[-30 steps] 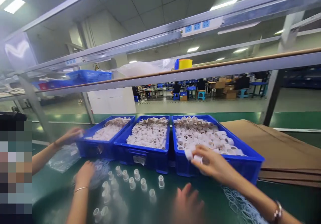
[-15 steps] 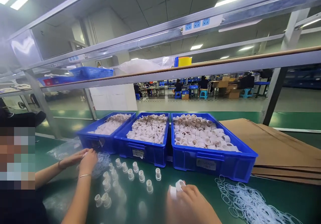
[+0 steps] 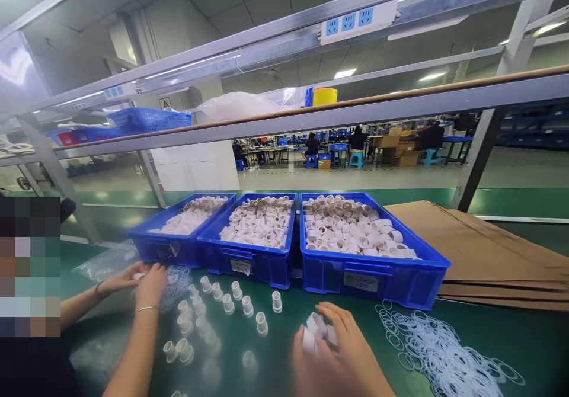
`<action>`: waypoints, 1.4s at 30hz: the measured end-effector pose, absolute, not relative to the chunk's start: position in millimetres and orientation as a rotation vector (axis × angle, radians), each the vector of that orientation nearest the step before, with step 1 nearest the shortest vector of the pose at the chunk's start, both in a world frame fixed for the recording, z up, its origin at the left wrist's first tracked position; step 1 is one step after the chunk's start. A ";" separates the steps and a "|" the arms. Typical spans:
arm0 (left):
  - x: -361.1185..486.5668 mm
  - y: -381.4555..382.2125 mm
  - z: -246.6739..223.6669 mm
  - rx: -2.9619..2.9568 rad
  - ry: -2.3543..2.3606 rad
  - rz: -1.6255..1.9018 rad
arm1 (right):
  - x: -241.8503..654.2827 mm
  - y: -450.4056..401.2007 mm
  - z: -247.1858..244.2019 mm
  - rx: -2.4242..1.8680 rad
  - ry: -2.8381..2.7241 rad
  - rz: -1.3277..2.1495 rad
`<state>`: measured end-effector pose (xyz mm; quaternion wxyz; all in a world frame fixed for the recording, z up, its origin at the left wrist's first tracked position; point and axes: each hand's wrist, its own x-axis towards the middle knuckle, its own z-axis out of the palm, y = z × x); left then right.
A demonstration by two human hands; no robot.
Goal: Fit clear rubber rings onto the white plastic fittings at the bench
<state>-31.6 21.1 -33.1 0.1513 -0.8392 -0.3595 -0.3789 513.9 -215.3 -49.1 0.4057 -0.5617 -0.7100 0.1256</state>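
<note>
Right hand (image 3: 351, 349) and left hand (image 3: 306, 364) meet low over the green table (image 3: 489, 338), fingers closed on several white caps (image 3: 316, 329); blur hides which way their long axes point. Just right lies a heap of thin rings (image 3: 440, 349). Left, a co-worker's hands (image 3: 142, 281) work by upright caps (image 3: 231, 305). Beyond stand three blue bins (image 3: 373, 275), then flat cardboard (image 3: 489, 249).
</note>
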 end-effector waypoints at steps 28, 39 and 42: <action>31.5 -56.0 43.1 -1.228 -1.381 -4.094 | 454.2 -112.1 -43.5 -1.211 -1.997 0.737; 31.8 -58.0 48.0 -1.403 -1.313 -4.061 | 482.8 -121.4 -56.3 -1.370 -2.191 0.535; 25.6 -56.4 44.4 -1.298 -1.310 -4.036 | 528.8 -141.6 -64.2 -1.482 -2.143 0.576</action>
